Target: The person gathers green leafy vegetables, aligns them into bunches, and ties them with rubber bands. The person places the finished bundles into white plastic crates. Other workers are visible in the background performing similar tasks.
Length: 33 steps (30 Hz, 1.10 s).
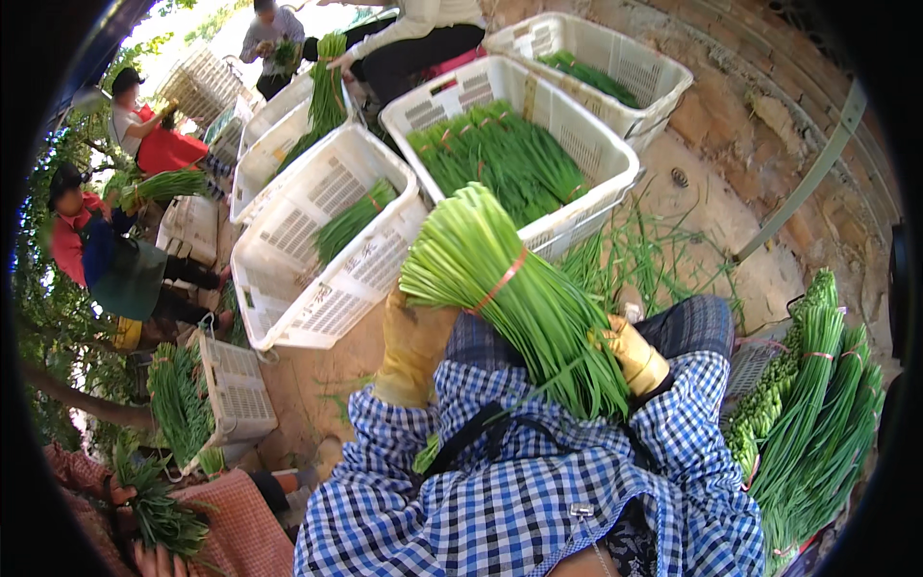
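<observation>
A large bundle of garlic chives point(533, 310) lies tilted over my lap, its pale cut ends up and to the left. A red band point(502, 280) goes around it near those ends. My left hand point(412, 342), in a yellow glove, holds the stem end from below, its fingers hidden behind the stalks. My right hand point(634, 353), also gloved in yellow, grips the leafy side of the bundle. The leaf tips hang down against my blue checked shirt point(519, 498).
Ahead stands a white plastic crate point(627, 162) holding banded bundles; another white crate point(324, 321) is to its left. More bundles point(815, 404) lie at my right. Loose leaves point(649, 252) litter the ground near a metal strip point(800, 173). Several people work at left and ahead.
</observation>
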Each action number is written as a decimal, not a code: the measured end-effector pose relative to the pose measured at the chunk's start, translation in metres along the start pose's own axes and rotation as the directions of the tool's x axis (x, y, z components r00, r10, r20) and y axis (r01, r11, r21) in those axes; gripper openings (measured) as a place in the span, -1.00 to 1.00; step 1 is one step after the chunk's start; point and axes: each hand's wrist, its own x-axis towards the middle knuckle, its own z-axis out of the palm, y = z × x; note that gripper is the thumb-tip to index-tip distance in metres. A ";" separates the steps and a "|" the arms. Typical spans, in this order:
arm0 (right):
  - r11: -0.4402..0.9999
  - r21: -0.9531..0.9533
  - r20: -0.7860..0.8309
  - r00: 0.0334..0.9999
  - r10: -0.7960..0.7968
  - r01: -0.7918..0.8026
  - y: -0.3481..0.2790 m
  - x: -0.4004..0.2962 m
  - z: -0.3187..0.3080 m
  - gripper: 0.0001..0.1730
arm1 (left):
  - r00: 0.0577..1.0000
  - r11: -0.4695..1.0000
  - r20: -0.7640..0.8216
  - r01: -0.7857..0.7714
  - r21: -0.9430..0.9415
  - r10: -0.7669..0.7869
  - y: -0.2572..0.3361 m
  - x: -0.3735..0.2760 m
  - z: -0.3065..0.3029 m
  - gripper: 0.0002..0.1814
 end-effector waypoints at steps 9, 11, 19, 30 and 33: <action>0.982 0.049 -0.110 0.976 0.189 -0.185 -0.002 0.003 -0.001 -0.64 | 0.899 0.839 0.438 0.221 -0.498 0.024 0.048 0.002 0.084 0.45; 0.975 -0.053 -0.116 0.971 0.211 -0.218 -0.004 0.003 -0.001 -0.67 | 0.865 0.749 0.497 0.282 -0.600 0.072 0.034 -0.005 0.079 0.53; 0.877 -0.362 -0.183 0.947 0.265 -0.315 -0.014 0.001 -0.006 -0.76 | 0.891 0.990 0.451 0.106 -0.089 -0.055 0.037 0.000 0.078 -0.05; 0.534 -0.673 -0.458 0.855 0.243 -0.512 -0.021 0.009 -0.043 -0.81 | 0.832 0.578 0.549 0.413 -0.703 0.073 0.028 0.000 0.118 -0.36; 0.495 -0.626 -0.638 0.760 0.120 -0.603 -0.018 -0.007 -0.076 -0.80 | 0.806 0.459 0.590 0.510 -0.727 0.039 0.039 0.015 0.114 -0.41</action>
